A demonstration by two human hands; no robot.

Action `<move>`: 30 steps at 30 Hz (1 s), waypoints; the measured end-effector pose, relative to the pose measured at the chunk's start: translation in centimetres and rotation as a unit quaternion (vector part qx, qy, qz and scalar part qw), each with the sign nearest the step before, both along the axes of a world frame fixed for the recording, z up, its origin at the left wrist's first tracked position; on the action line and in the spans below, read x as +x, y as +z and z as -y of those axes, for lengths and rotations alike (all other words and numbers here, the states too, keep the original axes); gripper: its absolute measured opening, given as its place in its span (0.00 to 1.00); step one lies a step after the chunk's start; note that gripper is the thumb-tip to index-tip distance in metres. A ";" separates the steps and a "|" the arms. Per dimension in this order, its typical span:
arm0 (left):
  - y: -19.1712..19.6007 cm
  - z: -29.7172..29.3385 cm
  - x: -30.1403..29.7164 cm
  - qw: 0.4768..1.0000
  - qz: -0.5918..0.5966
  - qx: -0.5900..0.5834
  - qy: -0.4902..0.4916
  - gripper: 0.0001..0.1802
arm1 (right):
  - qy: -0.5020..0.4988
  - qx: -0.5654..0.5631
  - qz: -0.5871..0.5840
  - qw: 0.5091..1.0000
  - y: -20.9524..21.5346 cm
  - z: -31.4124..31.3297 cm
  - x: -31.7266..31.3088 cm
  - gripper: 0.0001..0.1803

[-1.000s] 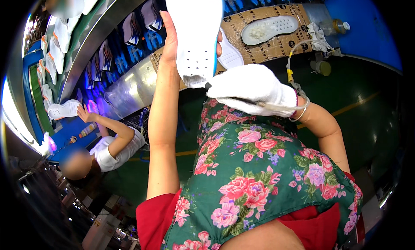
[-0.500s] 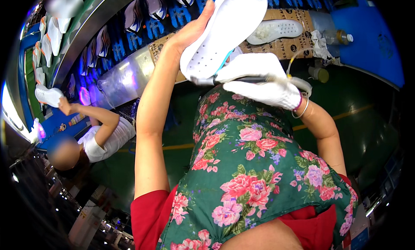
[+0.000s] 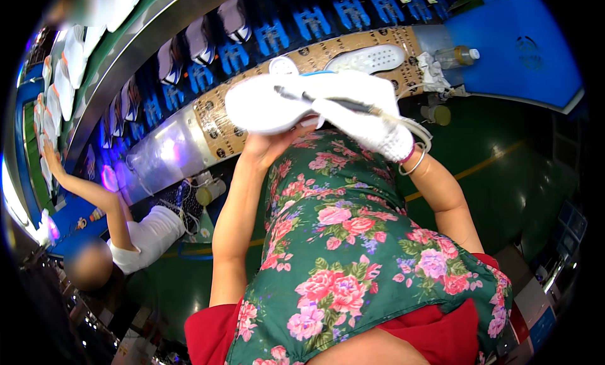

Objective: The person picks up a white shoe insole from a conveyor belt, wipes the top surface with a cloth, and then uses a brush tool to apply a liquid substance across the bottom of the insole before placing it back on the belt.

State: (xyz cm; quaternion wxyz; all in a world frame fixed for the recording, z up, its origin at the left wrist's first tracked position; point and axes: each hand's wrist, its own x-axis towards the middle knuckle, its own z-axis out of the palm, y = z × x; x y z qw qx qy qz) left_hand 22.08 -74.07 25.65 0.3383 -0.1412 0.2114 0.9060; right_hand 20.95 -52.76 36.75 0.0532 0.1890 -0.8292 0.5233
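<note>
Counter (image 3: 170,145): cardboard (image 3: 216,116), perforated sole (image 3: 372,58)
Left hand (image 3: 268,147): fingers grip white sole (image 3: 259,105)
Gloved right hand (image 3: 377,128): fingers grip brush (image 3: 306,96)

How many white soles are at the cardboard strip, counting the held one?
3: held sole, in the left hand; partly hidden sole, just behind it; perforated sole, farther right on the cardboard strip. Others may be hidden.

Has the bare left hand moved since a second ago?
Yes: the bare left hand has moved down the picture, to the near edge of the brown cardboard sheet.
</note>
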 end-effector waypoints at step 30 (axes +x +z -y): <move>2.4 -5.9 2.1 0.994 -0.015 0.034 0.103 0.49 | -0.044 -0.076 -0.111 0.990 1.1 3.2 1.3 0.18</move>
